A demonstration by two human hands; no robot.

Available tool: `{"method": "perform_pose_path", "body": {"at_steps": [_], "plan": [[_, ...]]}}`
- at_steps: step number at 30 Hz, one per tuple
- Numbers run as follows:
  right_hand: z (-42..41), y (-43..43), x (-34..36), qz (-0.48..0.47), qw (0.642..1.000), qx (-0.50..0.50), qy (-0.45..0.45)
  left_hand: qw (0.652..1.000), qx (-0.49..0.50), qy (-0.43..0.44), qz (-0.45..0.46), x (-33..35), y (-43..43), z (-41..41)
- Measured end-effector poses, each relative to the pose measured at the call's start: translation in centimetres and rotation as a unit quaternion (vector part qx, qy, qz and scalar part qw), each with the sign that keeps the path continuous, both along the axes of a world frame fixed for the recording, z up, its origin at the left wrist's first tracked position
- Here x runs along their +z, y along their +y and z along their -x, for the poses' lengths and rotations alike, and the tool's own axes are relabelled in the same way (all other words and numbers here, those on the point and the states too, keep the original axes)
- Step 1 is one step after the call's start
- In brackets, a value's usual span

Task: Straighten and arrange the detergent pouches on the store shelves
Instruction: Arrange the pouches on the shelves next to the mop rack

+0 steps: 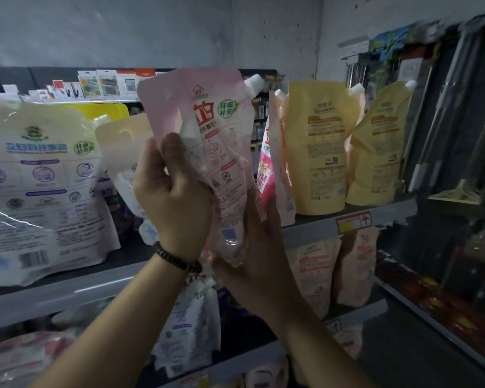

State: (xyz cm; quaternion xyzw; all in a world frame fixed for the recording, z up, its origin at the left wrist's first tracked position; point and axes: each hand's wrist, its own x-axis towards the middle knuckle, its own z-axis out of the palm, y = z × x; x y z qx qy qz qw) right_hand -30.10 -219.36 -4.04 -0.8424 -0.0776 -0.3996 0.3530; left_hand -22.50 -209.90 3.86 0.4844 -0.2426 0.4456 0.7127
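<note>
Nearest the camera, the left hand (174, 197), with a dark beaded bracelet (177, 260) at its wrist, gripped the left edge of a pale pink soft plastic detergent pouch (207, 130), the thumb pressed on its printed face. The right hand (252, 247) cupped the pouch's bottom and back from below, fingers curled round it. Both hands were thus full with this one pouch. Its long axis stood nearly upright, the top leaning a little left, printed face toward the person.

The pouch hung in front of the grey upper shelf (305, 233), above that shelf's front edge and not resting on it. Straight behind it lay a gap in the row, so the coming move was probably away from the hands and down, base first. The right hand, under the base, seemed the nearer one to guide it.

On that shelf, one big white pouch with blue print (39, 177) stood left of the gap. One bright pink pouch (266, 169) stood right of it. Two yellow spouted pouches (319, 147) stood toward the right end. On the shelf below, two peach pouches (314, 270) showed; others there were too dim to count.
</note>
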Motion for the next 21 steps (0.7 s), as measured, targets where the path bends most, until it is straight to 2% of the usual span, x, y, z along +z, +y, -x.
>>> {"method": "perform_pose_path", "body": {"at_steps": [3, 7, 11, 14, 15, 17, 19, 21], "plan": [[-0.6, -1.1, -0.2, 0.077, 0.989, -0.118, 0.050, 1.000, 0.021, 0.009, -0.020, -0.4, -0.7, -0.5], [-1.8, -1.6, -1.8, 0.053, 0.986, -0.127, 0.088, 0.995, -0.021, 0.049, -0.080, -1.6, -1.7, -0.8], [-1.6, -1.3, -2.4, -0.005, 0.995, -0.099, 0.018, 0.983, -0.061, 0.094, -0.143, -1.0, -1.8, -1.3], [-1.2, -0.1, -1.6, 0.043, 0.987, -0.092, -0.126, 0.973, -0.039, 0.100, -0.206, -0.2, -1.0, -1.7], [-1.2, 0.1, -1.6, 0.048, 0.983, -0.092, -0.149, 0.969, -0.043, 0.101, -0.223, -0.1, -0.7, -1.8], [-1.6, 0.0, -2.3, 0.017, 0.987, -0.089, -0.134, 0.959, -0.027, 0.094, -0.266, -0.5, 0.1, -1.6], [-2.1, -0.3, -3.2, -0.027, 0.992, -0.088, -0.080, 0.943, 0.037, 0.087, -0.319, -1.5, 0.9, -1.5], [-2.5, -0.4, -3.6, -0.019, 0.992, -0.107, -0.058, 0.921, 0.079, 0.091, -0.371, -2.9, 1.6, -1.3]]}}
